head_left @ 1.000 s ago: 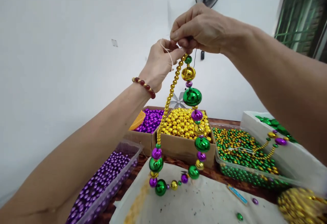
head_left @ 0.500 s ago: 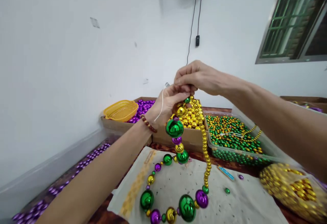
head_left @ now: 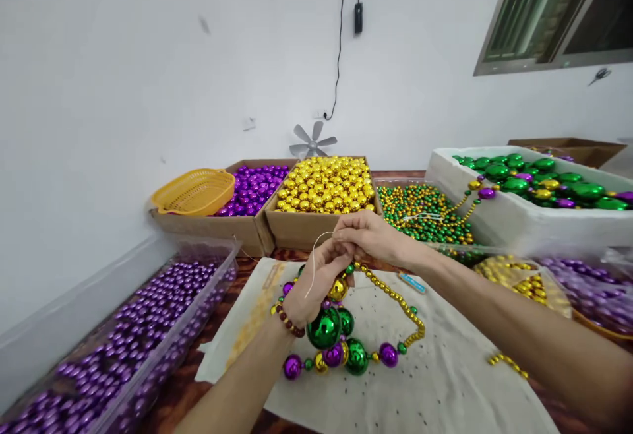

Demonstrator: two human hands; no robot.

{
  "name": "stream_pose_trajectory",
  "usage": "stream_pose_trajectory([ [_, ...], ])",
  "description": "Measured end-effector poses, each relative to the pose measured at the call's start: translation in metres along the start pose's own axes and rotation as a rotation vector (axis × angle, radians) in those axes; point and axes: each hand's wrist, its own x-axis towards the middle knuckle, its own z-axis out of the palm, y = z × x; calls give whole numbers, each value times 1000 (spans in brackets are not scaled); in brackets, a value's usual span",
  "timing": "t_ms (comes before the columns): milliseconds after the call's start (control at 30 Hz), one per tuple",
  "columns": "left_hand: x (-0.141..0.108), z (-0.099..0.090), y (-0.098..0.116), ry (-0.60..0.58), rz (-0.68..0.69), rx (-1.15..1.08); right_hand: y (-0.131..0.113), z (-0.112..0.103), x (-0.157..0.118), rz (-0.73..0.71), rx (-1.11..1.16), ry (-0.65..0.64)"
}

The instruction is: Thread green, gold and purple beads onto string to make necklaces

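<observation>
Clock read from the joined hands, twelve toward the wall. Left hand (head_left: 316, 277) and right hand (head_left: 370, 233) meet at the tips, low over a pale cloth (head_left: 410, 394). Left: thumb and fingers closed on the top end of a bead necklace (head_left: 346, 321). Right: fingertips in a narrow pinch at the upper end of a white cord (head_left: 313, 257), which arcs over the back of the left hand; inner fingers partly hidden. Necklace sits below the hands: large green, purple and gold beads bunched at six to seven, the run of small gold beads bending out toward five, over the cloth. Beaded bracelet (head_left: 288, 320) on the left wrist.

Around: gold-bead carton (head_left: 301, 229) just before twelve, near the hands. Purple-bead carton (head_left: 217, 226) at ten, yellow basket (head_left: 192, 191) resting on it. Clear tub (head_left: 208, 249) of purple beads at eight. Tub of small green and gold beads (head_left: 420, 204) at two; white foam box (head_left: 524, 226) beyond. Blue label (head_left: 412, 283) at four, on the cloth.
</observation>
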Motion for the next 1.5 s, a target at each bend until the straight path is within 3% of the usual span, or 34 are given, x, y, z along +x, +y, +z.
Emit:
stream_pose_trajectory([
  [100,-4,-13,-21,74,-87,-15,29,9,-3,122,268,39],
  [267,-10,-39,-45,146,-168,-44,75,15,-4,279,575,225],
  [367,-12,-50,-52,176,-197,-48,81,25,-7,301,636,294],
  [467,-12,-58,-55,213,-175,-15,63,48,-20,137,374,311],
  [600,-14,-72,-51,259,-146,-48,56,85,-48,-130,-218,121],
  [733,-20,-84,-50,146,-278,-196,100,103,-65,-303,-657,19],
  [833,-27,-91,-59,85,-331,-339,134,109,-62,-364,-861,49],
  [967,-38,-100,-69,90,-433,-433,153,118,-52,-410,-960,129],
  [1133,-54,-108,-75,163,-502,-455,166,135,-46,-460,-983,132],
  [1333,-62,-106,-88,347,-329,-273,178,157,-46,-408,-974,52],
  [1500,-70,-111,-97,452,-235,-125,163,158,-60,-309,-949,28],
])
